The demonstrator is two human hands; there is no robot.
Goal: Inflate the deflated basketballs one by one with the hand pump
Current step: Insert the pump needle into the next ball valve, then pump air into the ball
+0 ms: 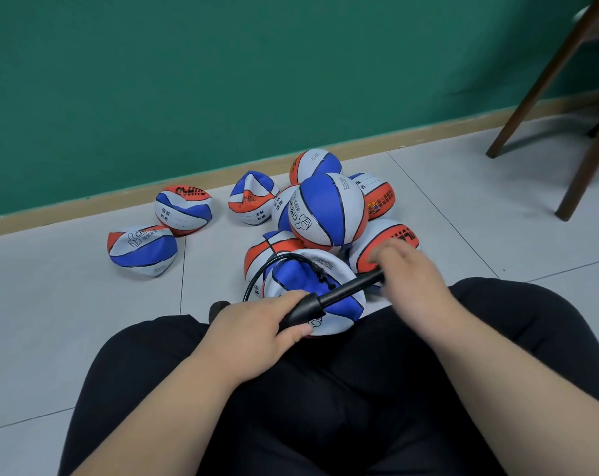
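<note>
The hand pump (339,293) is being held across a caved-in basketball (320,261) lying between the knees. Its barrel is being gripped by the left hand (253,328), and its handle end is being enclosed by the blurred right hand (408,269), so both grips are closed on the pump. The hose (257,273) is being led to this ball. Judging by shape, the round ball (325,209) on the pile is done, while three crumpled balls (142,250) on the floor (85,304) are awaiting their turn.

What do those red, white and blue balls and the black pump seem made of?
The red, white and blue pebbled basketball looks like matte rubber: fine grain, black seams; the deflated balls crumple softly. The black hand pump looks like smooth, glossy plastic, though painted metal can't be excluded.
</note>
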